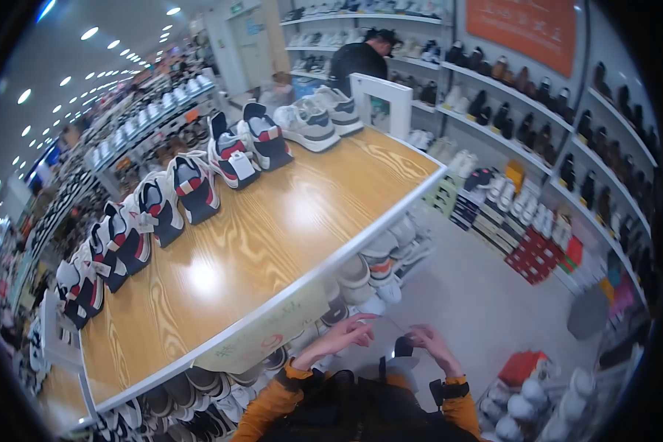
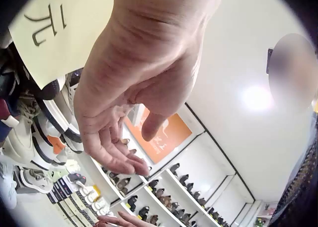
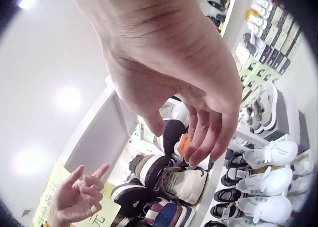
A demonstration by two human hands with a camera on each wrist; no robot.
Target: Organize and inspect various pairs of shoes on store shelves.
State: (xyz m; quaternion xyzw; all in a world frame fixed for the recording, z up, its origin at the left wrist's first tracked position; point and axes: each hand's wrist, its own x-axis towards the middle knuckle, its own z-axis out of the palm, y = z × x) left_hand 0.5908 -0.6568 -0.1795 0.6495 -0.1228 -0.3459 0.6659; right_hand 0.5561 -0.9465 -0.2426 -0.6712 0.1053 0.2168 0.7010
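My left hand (image 1: pixel 339 339) hovers in front of the table's near side, by the yellow handwritten sign (image 1: pixel 269 335). Its fingers bend loosely around nothing in the left wrist view. To its right, my right hand (image 1: pixel 433 348) hangs in the air with fingers slightly bent; the right wrist view shows nothing in its grasp. A small dark shape (image 1: pixel 403 347) appears beside the right fingertips in the head view. Along the far edge of the wooden tabletop (image 1: pixel 272 243) runs a row of navy, white and red sneakers (image 1: pixel 193 193), ending in a grey-white pair (image 1: pixel 309 125).
Shoes (image 3: pixel 186 185) crowd the shelf under the tabletop. White sneakers (image 3: pixel 266 180) stand on a lower rack. Wall shelves (image 1: pixel 504 125) full of shoes line the right side. A person in black (image 1: pixel 361 59) is at the back. Red boxes (image 1: pixel 534 254) sit near the floor.
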